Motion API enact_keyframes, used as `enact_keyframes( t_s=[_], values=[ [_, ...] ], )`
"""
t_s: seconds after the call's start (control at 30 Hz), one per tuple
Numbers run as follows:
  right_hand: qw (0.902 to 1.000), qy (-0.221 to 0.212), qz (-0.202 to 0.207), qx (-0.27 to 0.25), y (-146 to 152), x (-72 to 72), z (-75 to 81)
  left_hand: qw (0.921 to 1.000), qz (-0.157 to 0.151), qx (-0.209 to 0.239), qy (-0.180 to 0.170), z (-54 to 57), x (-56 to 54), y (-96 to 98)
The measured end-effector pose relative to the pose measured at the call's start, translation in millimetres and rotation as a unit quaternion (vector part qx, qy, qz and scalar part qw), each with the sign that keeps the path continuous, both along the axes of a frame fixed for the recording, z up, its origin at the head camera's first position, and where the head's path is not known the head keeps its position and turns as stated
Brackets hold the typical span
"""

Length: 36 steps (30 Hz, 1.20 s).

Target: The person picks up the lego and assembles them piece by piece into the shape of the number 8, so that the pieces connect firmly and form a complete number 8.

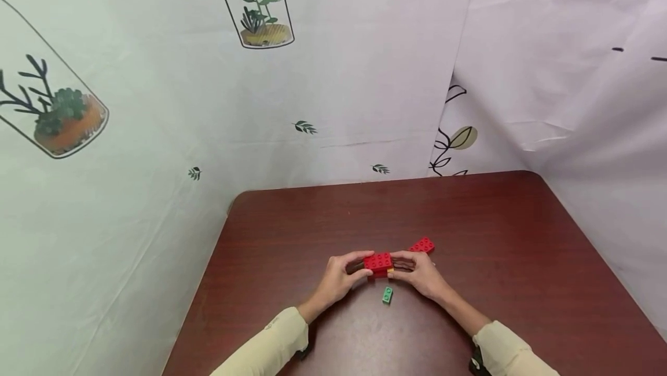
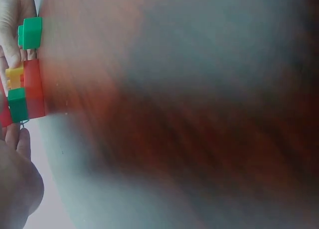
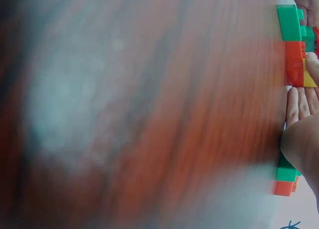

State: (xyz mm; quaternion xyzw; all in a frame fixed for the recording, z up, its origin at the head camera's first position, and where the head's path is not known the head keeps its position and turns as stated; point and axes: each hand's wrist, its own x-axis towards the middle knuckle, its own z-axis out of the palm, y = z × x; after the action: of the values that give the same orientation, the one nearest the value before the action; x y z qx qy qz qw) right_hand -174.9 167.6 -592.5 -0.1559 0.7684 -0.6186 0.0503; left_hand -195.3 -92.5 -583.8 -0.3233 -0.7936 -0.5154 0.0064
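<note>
Both hands hold a small stack of toy building bricks between them, low over the table. On top is a red brick [image 1: 378, 261]; its left end is pinched by my left hand [image 1: 336, 274]. From the other side, my right hand [image 1: 424, 274] grips the stack, thumb against a yellow brick [image 3: 310, 75]. That yellow brick and a green brick [image 2: 18, 104] sit side by side on a lower red brick [image 2: 34, 89]. Close in front of the stack lies a loose small green brick [image 1: 387, 295]. Fingers hide the stack's ends.
Behind my right hand lies another red brick [image 1: 424, 244], partly covered; the right wrist view shows a green brick [image 3: 286, 169] there too. The dark red-brown table [image 1: 292, 219] meets patterned white sheeting [image 1: 339, 103] at the back and sides.
</note>
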Motion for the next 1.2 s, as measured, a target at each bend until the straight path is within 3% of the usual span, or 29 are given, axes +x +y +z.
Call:
enact_keyframes(
  t_s=[0.3, 0.5, 0.8, 1.0, 1.2],
  values=[
    [1.0000, 0.010, 0.002, 0.000, 0, 0.4, -3.3, 0.9972, 0.010, -0.050, 0.054, -1.0, -1.5, 1.7],
    [1.0000, 0.008, -0.001, 0.003, 0, 0.0, -6.2, 0.9969, 0.013, -0.054, 0.056, -2.7, -0.5, 1.8],
    [0.9988, -0.014, 0.035, -0.032, 5, 0.0, 0.8, 0.9966, 0.010, -0.050, 0.065, -5.5, -1.4, 2.8],
    [0.9983, 0.020, 0.030, -0.045, 7, -0.4, 9.8, 0.9982, 0.003, -0.043, 0.042, -3.4, -1.8, 3.1],
    [0.9987, 0.051, 0.008, 0.001, 7, -0.1, 15.0, 0.9994, 0.001, -0.034, 0.005, -0.5, -1.4, 2.1]
  ],
)
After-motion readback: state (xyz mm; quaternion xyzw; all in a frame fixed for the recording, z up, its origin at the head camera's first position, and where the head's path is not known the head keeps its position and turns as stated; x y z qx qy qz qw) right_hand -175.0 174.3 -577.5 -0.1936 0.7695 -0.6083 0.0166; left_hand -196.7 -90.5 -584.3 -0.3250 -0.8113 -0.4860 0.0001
